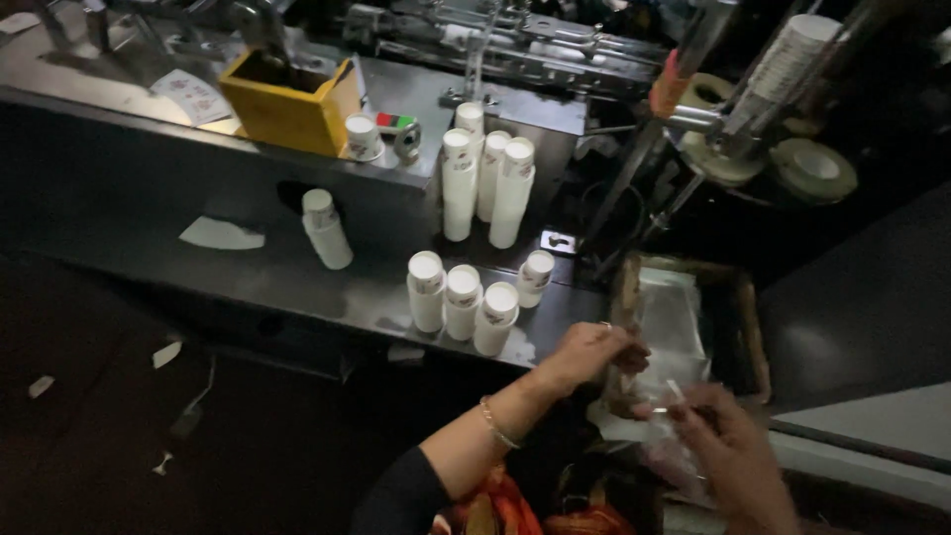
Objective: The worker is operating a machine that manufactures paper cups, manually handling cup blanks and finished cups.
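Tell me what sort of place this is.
Probably a small paper-cup workshop or factory. Stacks of white paper cups stand on a dark metal machine bench, machine rods and rollers run behind, and both hands work clear plastic bags beside it.

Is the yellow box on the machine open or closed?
Open. The yellow box has no lid over its top, and its dark inside shows. What lies inside is too dark to tell.
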